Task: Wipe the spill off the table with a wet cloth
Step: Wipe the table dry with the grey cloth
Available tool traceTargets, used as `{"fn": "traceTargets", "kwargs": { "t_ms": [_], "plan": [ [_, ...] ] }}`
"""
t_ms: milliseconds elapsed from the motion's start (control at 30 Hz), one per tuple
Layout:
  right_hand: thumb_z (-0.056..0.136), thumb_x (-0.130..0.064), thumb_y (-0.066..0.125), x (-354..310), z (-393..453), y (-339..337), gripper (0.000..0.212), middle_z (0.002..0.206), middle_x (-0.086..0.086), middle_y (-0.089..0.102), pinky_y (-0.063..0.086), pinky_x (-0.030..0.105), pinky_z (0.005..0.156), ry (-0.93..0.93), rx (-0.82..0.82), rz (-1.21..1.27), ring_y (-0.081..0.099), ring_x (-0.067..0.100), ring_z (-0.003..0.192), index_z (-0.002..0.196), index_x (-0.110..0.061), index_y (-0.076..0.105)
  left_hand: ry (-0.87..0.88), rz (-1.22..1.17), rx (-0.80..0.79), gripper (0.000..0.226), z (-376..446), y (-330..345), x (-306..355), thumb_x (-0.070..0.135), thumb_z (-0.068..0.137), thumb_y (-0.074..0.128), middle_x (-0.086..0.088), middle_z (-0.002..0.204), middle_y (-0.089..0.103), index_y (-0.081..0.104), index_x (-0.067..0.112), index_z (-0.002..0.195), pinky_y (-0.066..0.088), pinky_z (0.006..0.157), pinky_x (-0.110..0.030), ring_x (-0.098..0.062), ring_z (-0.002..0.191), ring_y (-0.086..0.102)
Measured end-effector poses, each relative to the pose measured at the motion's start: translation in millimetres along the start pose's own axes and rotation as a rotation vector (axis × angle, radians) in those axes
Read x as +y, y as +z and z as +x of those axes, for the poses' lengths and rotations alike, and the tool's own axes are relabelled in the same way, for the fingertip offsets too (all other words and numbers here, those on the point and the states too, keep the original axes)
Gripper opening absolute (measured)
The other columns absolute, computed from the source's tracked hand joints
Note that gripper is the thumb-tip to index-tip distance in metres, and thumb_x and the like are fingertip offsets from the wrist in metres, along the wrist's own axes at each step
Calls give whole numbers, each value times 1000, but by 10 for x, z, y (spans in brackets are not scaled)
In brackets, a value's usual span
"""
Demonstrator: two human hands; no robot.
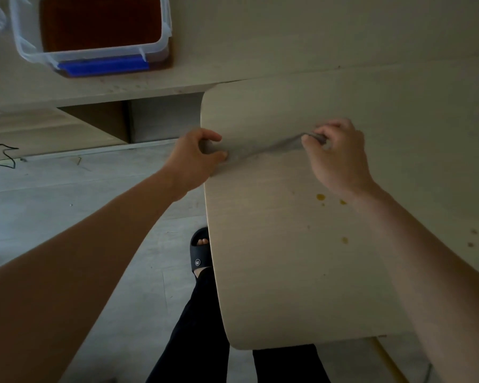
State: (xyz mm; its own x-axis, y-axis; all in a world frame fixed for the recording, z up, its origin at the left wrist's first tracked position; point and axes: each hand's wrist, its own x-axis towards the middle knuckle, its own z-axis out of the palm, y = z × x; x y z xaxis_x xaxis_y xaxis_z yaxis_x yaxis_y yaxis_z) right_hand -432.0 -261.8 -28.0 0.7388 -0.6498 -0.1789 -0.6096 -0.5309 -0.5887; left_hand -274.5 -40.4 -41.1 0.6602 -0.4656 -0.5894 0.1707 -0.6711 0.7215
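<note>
A grey cloth (263,149) is stretched between my two hands just above the light wooden table (274,272). My left hand (197,158) grips one end at the table's left edge. Further right, my right hand (340,156) pinches the other end over the tabletop. Yellow spill drops (320,197) lie on the table just near my right wrist, with a smaller drop (344,240) closer to me and brownish specks (473,232) at the far right.
A clear plastic box (94,31) with a blue latch and dark contents stands on the adjoining surface at the top left. Below the table's left edge are the floor, my leg and a black slipper (199,252). A black cable (3,153) lies at the left.
</note>
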Motion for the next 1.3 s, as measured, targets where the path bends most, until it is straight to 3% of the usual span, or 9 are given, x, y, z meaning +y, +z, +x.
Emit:
{"fn": "traceTargets", "kwargs": {
  "t_ms": [100,233,367,567,800,900,1033,1133,1300],
  "plan": [
    [95,-31,59,41,-22,-15,35,76,17,62,38,33,68,73,-33,84,54,24,73,75,-2,54,-15,20,-115,40,-1,29,-1,29,88,81,1,110,65,65,20,124,58,72,-21,-13,93,66],
    [99,-33,56,95,-38,13,28,72,4,59,35,16,54,98,-42,92,54,9,67,82,-10,57,27,211,-157,18,73,44,-20,30,94,75,-7,98,69,72,15,104,56,65,-23,-19,83,66],
    [102,-31,57,155,0,89,10,78,-16,57,36,3,59,113,-22,110,53,-18,68,97,-23,59,43,230,-63,43,145,-3,16,40,104,56,-9,71,57,65,4,84,45,54,-25,-9,55,50],
    [100,-31,62,175,272,143,16,86,-11,62,35,2,64,115,30,103,56,-9,73,109,-18,66,46,238,40,31,333,31,183,51,100,58,1,94,66,64,20,105,56,69,-30,-16,82,69],
    [100,-25,58,146,441,309,39,138,18,49,37,35,107,46,116,-255,48,37,125,135,-8,61,161,596,455,35,417,259,57,30,105,51,-6,147,45,55,21,138,35,116,-41,-24,137,38],
    [105,-14,51,-62,170,520,34,140,19,55,34,30,113,-146,139,-137,51,33,130,134,-2,62,423,684,301,46,301,514,-18,11,104,45,-8,159,42,48,16,149,18,126,-41,-26,151,30],
    [112,-41,31,-9,-47,852,57,169,10,27,20,44,126,-209,-156,-361,23,29,156,159,-10,37,493,936,23,55,311,688,-203,40,112,23,-5,173,4,15,26,165,1,129,-44,-27,159,-4],
    [108,-57,18,167,18,933,67,174,-1,6,9,48,128,-215,-181,-524,5,27,160,166,-23,16,507,1035,23,58,369,645,-299,49,111,16,-4,173,-1,8,30,165,1,129,-45,-27,159,-5],
    [102,-69,11,178,492,936,74,173,-11,2,8,55,127,-266,-198,-607,-1,40,158,165,-31,15,469,1030,57,58,673,481,-174,53,110,15,0,173,-6,3,36,164,-9,123,-38,-25,159,-9]
  ]
}}
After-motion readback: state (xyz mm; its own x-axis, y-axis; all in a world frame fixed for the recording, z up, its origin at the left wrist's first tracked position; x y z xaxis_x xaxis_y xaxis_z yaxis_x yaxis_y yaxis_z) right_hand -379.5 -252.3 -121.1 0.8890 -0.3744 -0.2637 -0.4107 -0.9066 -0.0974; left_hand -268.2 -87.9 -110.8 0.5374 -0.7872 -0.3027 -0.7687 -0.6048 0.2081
